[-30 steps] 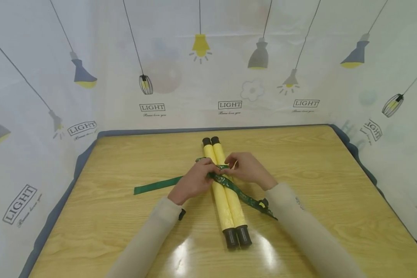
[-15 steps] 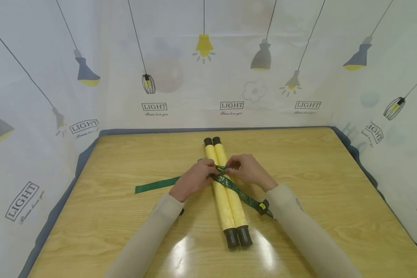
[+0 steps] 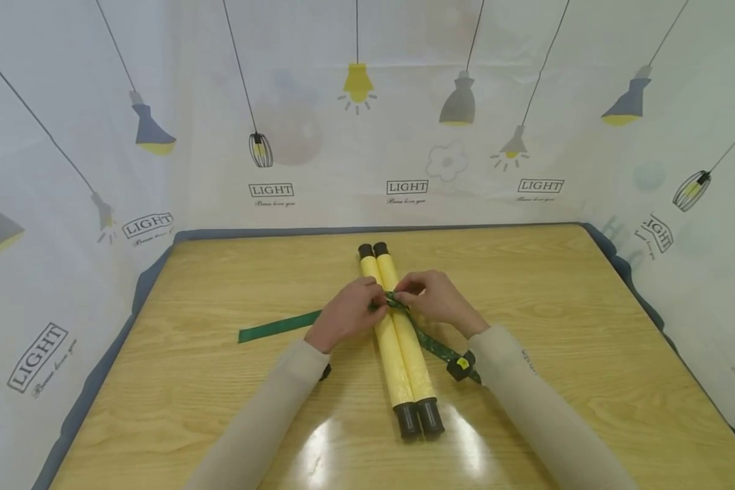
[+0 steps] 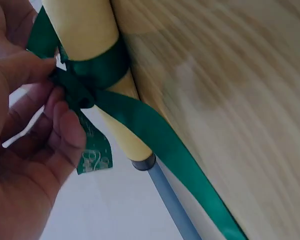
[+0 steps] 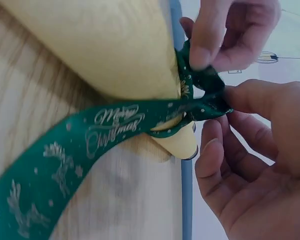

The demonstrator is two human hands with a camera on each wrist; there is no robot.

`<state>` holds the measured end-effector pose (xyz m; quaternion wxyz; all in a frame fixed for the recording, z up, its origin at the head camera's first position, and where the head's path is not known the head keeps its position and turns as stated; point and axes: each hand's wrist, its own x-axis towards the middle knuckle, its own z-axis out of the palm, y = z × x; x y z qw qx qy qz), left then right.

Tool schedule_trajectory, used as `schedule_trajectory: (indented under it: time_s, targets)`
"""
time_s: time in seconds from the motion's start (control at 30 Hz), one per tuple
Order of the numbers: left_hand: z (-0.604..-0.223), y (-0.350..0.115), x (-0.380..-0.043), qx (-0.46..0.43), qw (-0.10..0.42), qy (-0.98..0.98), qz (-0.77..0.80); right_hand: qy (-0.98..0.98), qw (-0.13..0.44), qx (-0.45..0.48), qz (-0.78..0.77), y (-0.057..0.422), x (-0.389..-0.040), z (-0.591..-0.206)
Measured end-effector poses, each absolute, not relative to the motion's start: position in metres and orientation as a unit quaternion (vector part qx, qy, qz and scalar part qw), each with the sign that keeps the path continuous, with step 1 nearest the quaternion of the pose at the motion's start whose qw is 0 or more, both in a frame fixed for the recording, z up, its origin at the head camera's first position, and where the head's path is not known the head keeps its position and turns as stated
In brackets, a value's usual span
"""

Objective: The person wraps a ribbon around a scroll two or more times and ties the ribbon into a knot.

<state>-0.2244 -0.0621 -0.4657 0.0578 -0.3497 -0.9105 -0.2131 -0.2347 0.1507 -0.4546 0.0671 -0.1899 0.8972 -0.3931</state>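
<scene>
Two yellow tubes [image 3: 392,361] with black end caps lie side by side on the table, tilted slightly in the head view. A green ribbon [image 3: 280,327] with pale printed figures and lettering goes round them near their middle. My left hand [image 3: 348,307] pinches a gathered part of the ribbon [image 4: 74,90] over the tubes, between thumb and fingers. Right beside it, my right hand [image 3: 436,297] pinches a folded part of the ribbon [image 5: 210,107] between thumb and forefinger. One ribbon tail runs out left under the left hand; the other slants down to the right.
The wooden table [image 3: 208,279] has a blue-grey edge and stands against white wall sheeting [image 3: 343,150] printed with lamps. A small black thing with a yellow patch [image 3: 462,365] sits by the right cuff, and a dark one [image 3: 326,372] by the left cuff.
The ribbon stretch that crossed the tubes below my hands is now drawn up between the fingers. My left hand has shifted slightly; the tubes stay in place.
</scene>
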Motion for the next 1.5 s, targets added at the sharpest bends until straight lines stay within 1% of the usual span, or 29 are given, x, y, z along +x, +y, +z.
schedule_trajectory:
  time_s: [0.1, 0.23, 0.37, 0.5, 0.73, 0.97, 1.13, 1.23, 1.33, 1.43, 1.5]
  targets:
    - [-0.462, -0.054, -0.222, -0.31, 0.067, -0.924, -0.215, 0.89, 0.071, -0.178, -0.414, 0.151, -0.235, -0.458]
    - [-0.459, -0.045, -0.22, -0.251, 0.068, -0.934, -0.244, 0.871, 0.099, -0.157, -0.456, 0.151, -0.233, -0.457]
    - [-0.46, -0.041, -0.219, -0.212, 0.07, -0.934, -0.279, 0.845, 0.128, -0.14, -0.499, 0.151, -0.228, -0.454]
    - [-0.463, -0.039, -0.221, -0.193, 0.072, -0.933, -0.295, 0.824, 0.143, -0.123, -0.534, 0.152, -0.225, -0.454]
    - [-0.466, -0.038, -0.224, -0.176, 0.067, -0.934, -0.305, 0.796, 0.178, -0.04, -0.578, 0.148, -0.227, -0.458]
    - [-0.468, -0.04, -0.223, -0.181, 0.064, -0.93, -0.315, 0.818, 0.2, -0.026, -0.538, 0.148, -0.232, -0.46]
    - [-0.464, -0.048, -0.226, -0.208, 0.032, -0.918, -0.336, 0.824, 0.194, -0.039, -0.531, 0.148, -0.233, -0.459]
    - [-0.457, -0.06, -0.231, -0.22, 0.016, -0.903, -0.368, 0.83, 0.176, -0.066, -0.525, 0.148, -0.231, -0.457]
    - [-0.452, -0.074, -0.236, -0.223, 0.011, -0.893, -0.392, 0.84, 0.152, -0.089, -0.513, 0.148, -0.229, -0.456]
    - [-0.449, -0.086, -0.24, -0.219, -0.005, -0.888, -0.405, 0.851, 0.132, -0.091, -0.501, 0.149, -0.228, -0.456]
    - [-0.448, -0.092, -0.242, -0.213, -0.024, -0.89, -0.403, 0.853, 0.13, -0.09, -0.498, 0.149, -0.229, -0.458]
